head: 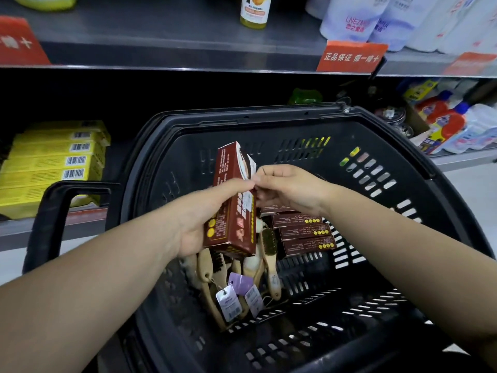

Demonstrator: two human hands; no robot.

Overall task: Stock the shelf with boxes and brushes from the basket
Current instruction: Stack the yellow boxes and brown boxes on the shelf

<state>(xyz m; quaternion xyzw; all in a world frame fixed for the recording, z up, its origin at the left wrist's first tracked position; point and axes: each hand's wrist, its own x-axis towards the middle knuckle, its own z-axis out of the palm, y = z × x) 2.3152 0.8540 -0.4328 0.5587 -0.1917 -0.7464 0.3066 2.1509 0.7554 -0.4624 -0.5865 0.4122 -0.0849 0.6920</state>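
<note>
Black slotted plastic basket (295, 343): fills the foreground, its looped handle (53, 211) at the left side.

Left grip (199, 219): over the basket's middle, fingers and thumb wrapped round one maroon cardboard box (231, 222), which is held on end, clear of the basket floor and leaning slightly left.

Right grip (290, 189): thumb and forefinger pinched on the right edge of the same box, beside the left thumb tip; the other fingers are curled.

Matching maroon boxes (304, 232): four at least, lying flat in a row against the basket's right wall.

Wooden-handled brushes (266, 254): a loose heap on the basket floor under the held box, handles toward the near wall, with white and lilac paper tags (227, 305) tied on.

Lower shelf (80, 214): beyond the basket's left side, carrying yellow barcoded cartons (53, 162) stacked at its front edge.

Upper grey shelf (161, 49): bottles and pouches, with an orange sign (349, 56) on its front edge.
</note>
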